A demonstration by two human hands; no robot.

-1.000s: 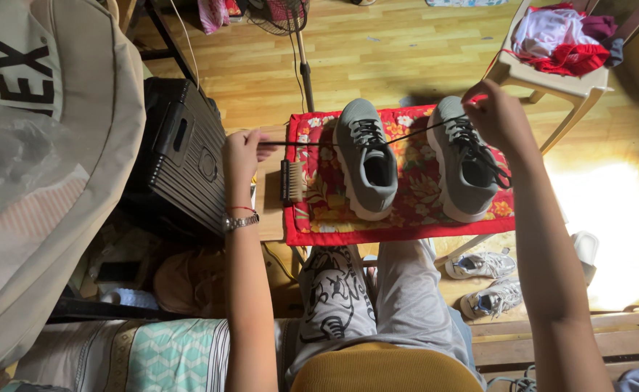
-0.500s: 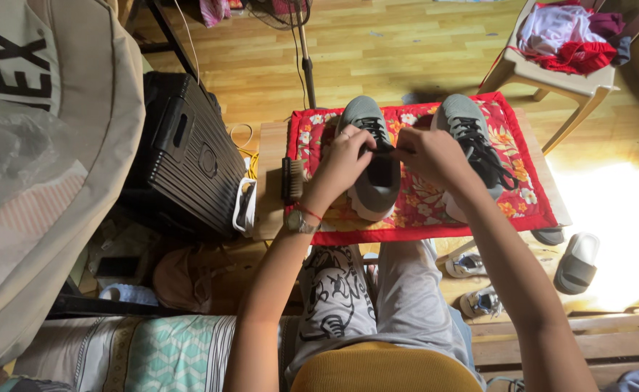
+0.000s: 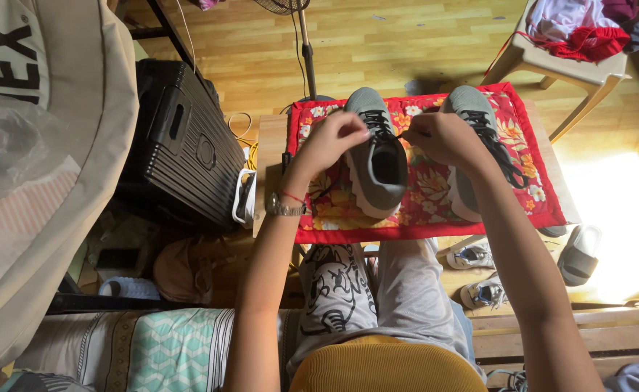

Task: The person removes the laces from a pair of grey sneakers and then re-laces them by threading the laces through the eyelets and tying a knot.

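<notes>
Closest to the camera, a mustard-yellow top point(image 3: 384, 366) fills the bottom edge, and just beyond it the person's lap in pale trousers point(image 3: 406, 297) with a black-and-white printed patch. Both forearms reach out from here. On the left wrist sit a watch point(image 3: 284, 208) and a thin red string band.

Up at the small wooden tabletop point(image 3: 270, 156), a red floral cloth point(image 3: 435, 196) is spread, and two grey sneakers stand on it, toes pointing away. The left sneaker point(image 3: 377, 156) sits between the two hands. The left hand point(image 3: 332, 139) is curled, fingers pinched shut over the lace at the shoe's left side. The right hand point(image 3: 439, 138) is closed too, fingers nipping the end of a dark lace point(image 3: 400, 135) that runs in to the eyelets. Exactly what the left fingertips grip is hidden behind the knuckles, though the hand sits right against the laced front. The right sneaker point(image 3: 479, 145) lies partly under the right wrist, its black laces loose down the tongue.

Off to the left, touching the tabletop's side, a black ribbed suitcase point(image 3: 185, 145) lies tilted, and a big beige bag point(image 3: 36, 167) looms over it. Below the tabletop on the right, small shoes point(image 3: 479, 276) and a sandal point(image 3: 579, 254) rest on the floor.

Further out, plank flooring point(image 3: 392, 43), a fan stand's pole point(image 3: 306, 51), and at top right a pale plastic chair point(image 3: 573, 62) heaped with red and white clothes.
</notes>
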